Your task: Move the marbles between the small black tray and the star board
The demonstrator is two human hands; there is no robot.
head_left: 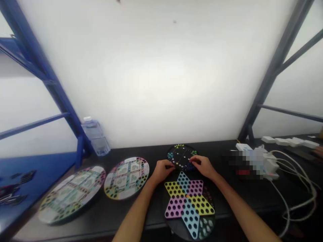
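A round black board (180, 156) at the back of the desk bears clusters of small yellow, green, teal and dark blue pieces and a few white ones. My left hand (163, 170) is at its left front edge, fingers curled and tips together; whatever they hold is too small to make out. At the board's right side is my right hand (202, 164), thumb and fingers pinched near the dark blue pieces, their contents also unclear. Between my forearms lies a star-shaped board (186, 198) in yellow, pink and light blue, full of holes, on a round dark base with several pieces in it.
Two round printed game boards (126, 178) (73, 195) lie to the left. Behind them a clear plastic bottle (97, 137) with a white cap leans by the blue frame (54, 84). White power strips (270, 164) with cables (308, 188) stand at the right. A white wall is behind the desk.
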